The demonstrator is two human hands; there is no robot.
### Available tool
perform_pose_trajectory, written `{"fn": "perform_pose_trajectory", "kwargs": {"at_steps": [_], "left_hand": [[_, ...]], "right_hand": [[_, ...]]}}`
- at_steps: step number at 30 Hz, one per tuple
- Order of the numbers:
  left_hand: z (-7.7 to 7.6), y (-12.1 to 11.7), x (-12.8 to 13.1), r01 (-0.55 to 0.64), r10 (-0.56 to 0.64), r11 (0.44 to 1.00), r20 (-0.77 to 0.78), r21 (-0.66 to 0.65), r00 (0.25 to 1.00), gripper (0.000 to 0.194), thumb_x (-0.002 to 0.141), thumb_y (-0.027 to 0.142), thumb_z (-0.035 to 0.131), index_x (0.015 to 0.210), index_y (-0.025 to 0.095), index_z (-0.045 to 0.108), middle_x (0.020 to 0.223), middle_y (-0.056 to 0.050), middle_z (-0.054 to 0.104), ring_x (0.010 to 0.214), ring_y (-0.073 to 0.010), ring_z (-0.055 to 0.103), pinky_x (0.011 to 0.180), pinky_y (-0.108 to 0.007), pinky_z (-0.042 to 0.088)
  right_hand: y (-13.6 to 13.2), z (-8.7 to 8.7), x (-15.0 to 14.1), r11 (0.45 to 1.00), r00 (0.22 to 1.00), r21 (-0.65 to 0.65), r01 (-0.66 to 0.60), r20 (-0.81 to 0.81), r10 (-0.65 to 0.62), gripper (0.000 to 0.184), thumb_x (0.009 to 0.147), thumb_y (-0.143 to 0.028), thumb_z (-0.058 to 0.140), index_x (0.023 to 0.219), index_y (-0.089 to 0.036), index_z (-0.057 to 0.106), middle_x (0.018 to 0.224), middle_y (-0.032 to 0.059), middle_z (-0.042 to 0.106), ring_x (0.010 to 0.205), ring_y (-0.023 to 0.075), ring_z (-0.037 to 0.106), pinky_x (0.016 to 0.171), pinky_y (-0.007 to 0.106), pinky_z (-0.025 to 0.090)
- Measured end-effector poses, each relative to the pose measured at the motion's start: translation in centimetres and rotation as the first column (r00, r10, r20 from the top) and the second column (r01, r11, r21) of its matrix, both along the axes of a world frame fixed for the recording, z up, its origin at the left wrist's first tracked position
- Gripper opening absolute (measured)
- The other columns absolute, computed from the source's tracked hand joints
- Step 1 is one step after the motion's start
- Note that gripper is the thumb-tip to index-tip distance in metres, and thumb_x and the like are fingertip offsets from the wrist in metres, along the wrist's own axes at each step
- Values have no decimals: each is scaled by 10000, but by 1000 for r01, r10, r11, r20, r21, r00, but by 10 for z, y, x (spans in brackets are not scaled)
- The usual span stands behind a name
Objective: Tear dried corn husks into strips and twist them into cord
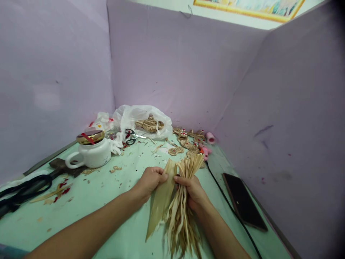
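In the middle of the head view, my left hand [153, 180] pinches a wide, flat, pale-green dried leaf strip [162, 201] between thumb and fingers. Right beside it, my right hand [194, 190] is wrapped round a bundle of dried leaf strips [181, 212]. The bundle's narrow ends hang down toward me, and its top fans out above my fist. The upper part of the flat strip meets the bundle near my right thumb. Behind my hands lie several flat woven pieces [175, 151] and a pink glue gun [206, 151].
At left stand a white mug [95, 154] with a gold lid and a hammer [63, 166]. Scissors [131, 137] lie before a white plastic bag [165, 124] holding more dried strips. A phone [244, 201] and a black cord [229, 203] lie at right, near the purple wall.
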State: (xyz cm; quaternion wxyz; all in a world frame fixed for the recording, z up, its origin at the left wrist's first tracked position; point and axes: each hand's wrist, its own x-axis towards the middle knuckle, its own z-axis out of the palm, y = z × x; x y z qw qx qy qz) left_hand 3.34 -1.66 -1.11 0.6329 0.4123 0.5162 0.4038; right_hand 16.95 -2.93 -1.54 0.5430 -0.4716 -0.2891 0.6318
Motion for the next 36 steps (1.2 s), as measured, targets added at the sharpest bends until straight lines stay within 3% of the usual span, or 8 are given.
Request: {"fn": "perform_pose_trajectory", "kwargs": {"at_steps": [3, 6, 11, 14, 21, 26, 32, 36], "left_hand": [[2, 1, -1, -57, 59, 998, -64, 26, 996, 190, 531, 252, 648, 528, 142, 493, 404, 49, 441, 375, -52, 340, 404, -190, 210], [3, 0, -1, -85, 85, 996, -12, 8, 996, 213, 534, 263, 649, 520, 148, 470, 396, 47, 449, 366, -55, 352, 403, -190, 240], [3, -4, 0, 71, -65, 997, 151, -32, 986, 255, 461, 268, 707, 593, 122, 545, 513, -25, 584, 468, -130, 521, 496, -248, 389], [1, -4, 1, 71, -63, 997, 185, -39, 981, 241, 449, 241, 704, 598, 113, 563, 520, -35, 596, 485, -149, 546, 535, -273, 416], [-3, -2, 2, 38, -36, 999, 178, -9, 983, 226, 461, 241, 699, 583, 123, 550, 481, -15, 569, 442, -134, 523, 492, -257, 398], [-3, -2, 1, 55, -58, 998, 158, 23, 986, 227, 472, 257, 694, 595, 121, 559, 495, -19, 576, 467, -141, 533, 512, -263, 406], [4, -4, 1, 101, -102, 995, 188, 14, 977, 190, 480, 237, 668, 583, 123, 557, 507, -18, 577, 477, -137, 529, 519, -260, 404], [5, -5, 1, 58, -65, 997, 155, 49, 986, 213, 473, 243, 680, 597, 123, 556, 496, -5, 558, 473, -124, 515, 515, -249, 392]], "right_hand": [[2, -1, 2, 999, 999, -27, 30, 18, -29, 216, 464, -105, 688, 659, -116, 596, 493, -7, 590, 417, 118, 515, 445, 246, 426], [2, -2, 2, 1000, 1000, -16, 25, 16, -25, 245, 456, -117, 706, 672, -116, 590, 516, 0, 603, 438, 124, 533, 461, 251, 440], [-2, 1, -3, 998, 999, 51, -44, -25, 45, 280, 451, -110, 700, 714, -116, 603, 537, 1, 607, 451, 129, 542, 487, 259, 449], [-3, 1, -4, 996, 999, 78, -43, -21, 44, 263, 460, -108, 699, 704, -118, 602, 539, 0, 603, 459, 131, 543, 488, 257, 447], [-3, -4, -3, 992, 997, 99, -81, 19, 79, 328, 488, -153, 736, 793, -114, 624, 652, 32, 654, 527, 150, 575, 489, 249, 448], [-4, -4, -3, 991, 994, 97, -91, 67, 84, 284, 484, -131, 732, 745, -111, 623, 597, 16, 634, 504, 143, 558, 480, 244, 439], [-5, -1, -4, 985, 992, 111, -130, 7, 130, 287, 509, -120, 688, 788, -115, 619, 624, 27, 646, 516, 157, 574, 520, 277, 458], [-6, 2, -4, 980, 985, 119, -159, -48, 165, 328, 490, -132, 685, 812, -114, 623, 670, 42, 663, 550, 172, 593, 566, 302, 476]]}}
